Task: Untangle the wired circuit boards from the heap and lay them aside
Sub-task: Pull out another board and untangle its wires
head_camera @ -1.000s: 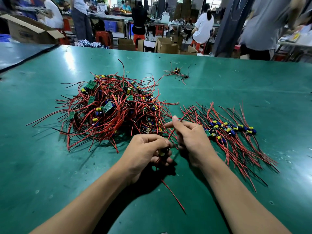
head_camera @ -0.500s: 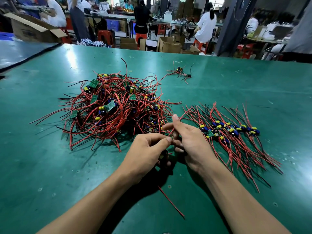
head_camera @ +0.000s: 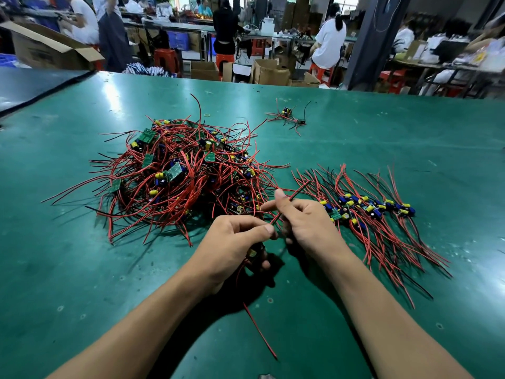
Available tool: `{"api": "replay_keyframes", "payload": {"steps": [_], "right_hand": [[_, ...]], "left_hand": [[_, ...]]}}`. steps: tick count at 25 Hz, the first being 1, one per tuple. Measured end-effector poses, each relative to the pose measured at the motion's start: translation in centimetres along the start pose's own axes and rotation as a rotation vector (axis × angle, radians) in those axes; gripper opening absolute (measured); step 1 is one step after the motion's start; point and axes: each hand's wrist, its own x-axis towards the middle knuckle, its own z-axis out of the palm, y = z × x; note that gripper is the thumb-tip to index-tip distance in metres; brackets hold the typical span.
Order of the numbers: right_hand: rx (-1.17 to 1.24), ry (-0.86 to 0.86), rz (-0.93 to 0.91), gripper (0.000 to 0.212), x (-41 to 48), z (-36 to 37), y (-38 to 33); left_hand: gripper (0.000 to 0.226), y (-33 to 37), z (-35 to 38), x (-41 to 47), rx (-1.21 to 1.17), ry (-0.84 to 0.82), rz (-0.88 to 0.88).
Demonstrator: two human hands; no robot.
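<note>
Now the left hand [head_camera: 232, 242] grips a board [head_camera: 252, 253] seemingly drawn clear of the heap [head_camera: 177, 173], right hand [head_camera: 306, 222] pinching its red wire [head_camera: 297, 191].

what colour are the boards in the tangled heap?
Green. The boards in the heap show best in the head view.

Desk [head_camera: 82, 269]: dark green, pale scuff spots.
Heap [head_camera: 177, 181]: red wires, a few black; green boards; yellow and blue parts.
Laid-aside row [head_camera: 369, 212]: same red, black, yellow, blue.
Wire [head_camera: 297, 190] in my fingers [head_camera: 278, 195]: red beside black.
Stools [head_camera: 164, 57]: orange-red.
Boxes [head_camera: 270, 72]: brown.
</note>
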Motion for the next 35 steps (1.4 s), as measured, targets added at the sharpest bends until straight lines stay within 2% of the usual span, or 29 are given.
{"api": "replay_keyframes", "payload": {"steps": [4, 6, 9, 12, 16, 22, 25, 35], "right_hand": [[0.053, 0.094, -0.020, 0.049, 0.7, -0.9, 0.0], [0.219, 0.119, 0.055, 0.053, 0.9, -0.8, -0.4], [0.644, -0.019, 0.288, 0.055, 1.0, -1.3, -1.4], [0.801, -0.169, 0.387, 0.047, 0.6, -2.1, -2.1], [0.672, -0.087, 0.374, 0.046, 0.4, -1.3, -1.9], [0.222, -0.214, 0.176, 0.036, -1.2, 1.2, -1.2], [0.234, -0.191, 0.173, 0.037, -1.2, 0.8, -1.4], [0.277, 0.110, 0.077, 0.039, 1.1, -1.3, 0.0]], "left_hand": [[0.015, 0.4, -0.1, -0.2, 0.017, -0.042, 0.001], [0.015, 0.4, -0.1, -0.2, 0.017, -0.049, 0.005], [0.016, 0.3, -0.1, -0.1, 0.001, -0.050, 0.018], [0.015, 0.2, -0.2, 0.0, 0.017, -0.056, 0.018], [0.013, 0.1, -0.4, 0.1, 0.007, -0.013, 0.004], [0.015, 0.1, -0.2, 0.2, -0.078, 0.032, -0.024], [0.015, 0.3, -0.1, 0.2, -0.107, 0.007, -0.048], [0.014, 0.7, 0.0, -0.2, -0.026, -0.063, -0.068]]}}
